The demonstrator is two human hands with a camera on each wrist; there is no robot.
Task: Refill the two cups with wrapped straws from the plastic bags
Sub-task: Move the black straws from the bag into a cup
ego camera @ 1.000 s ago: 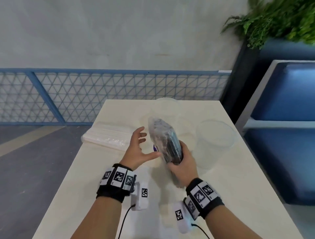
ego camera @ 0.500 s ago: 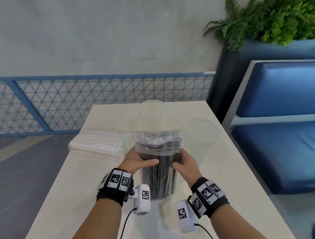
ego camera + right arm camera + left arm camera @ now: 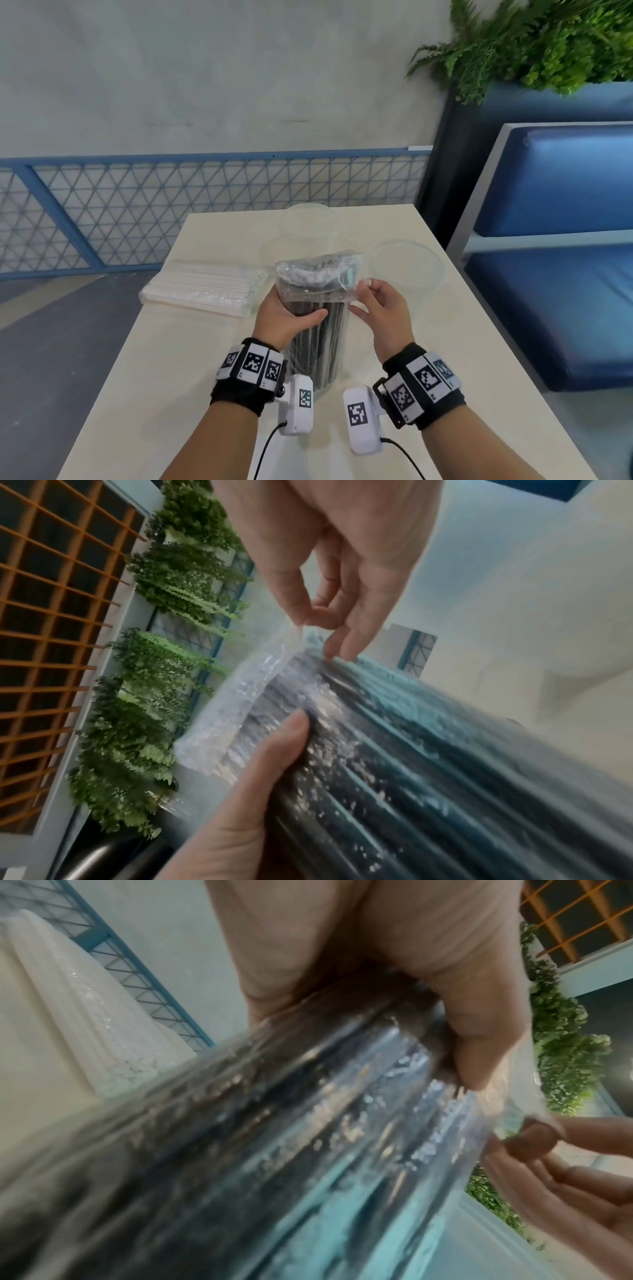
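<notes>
A clear plastic bag of black wrapped straws point(image 3: 318, 329) stands upright on the cream table point(image 3: 191, 377) in front of me. My left hand point(image 3: 284, 315) grips its upper part, thumb across the front. My right hand point(image 3: 370, 301) pinches the bag's top edge flap at the right corner; the pinch shows in the right wrist view point(image 3: 304, 623). A second bag of white wrapped straws point(image 3: 205, 287) lies flat at the table's left edge. Two empty clear cups stand behind: one at the back point(image 3: 308, 222), one to the right point(image 3: 407, 270).
A blue mesh railing point(image 3: 205, 205) runs beyond the table's far and left side. A blue cushioned bench point(image 3: 555, 274) and a planter with ferns point(image 3: 548, 44) stand to the right. Cables trail from the wrist cameras toward me.
The bag has been stood upright, and my left hand has taken hold of it. My right hand let go of the bag's side and moved up to pinch the top flap.
</notes>
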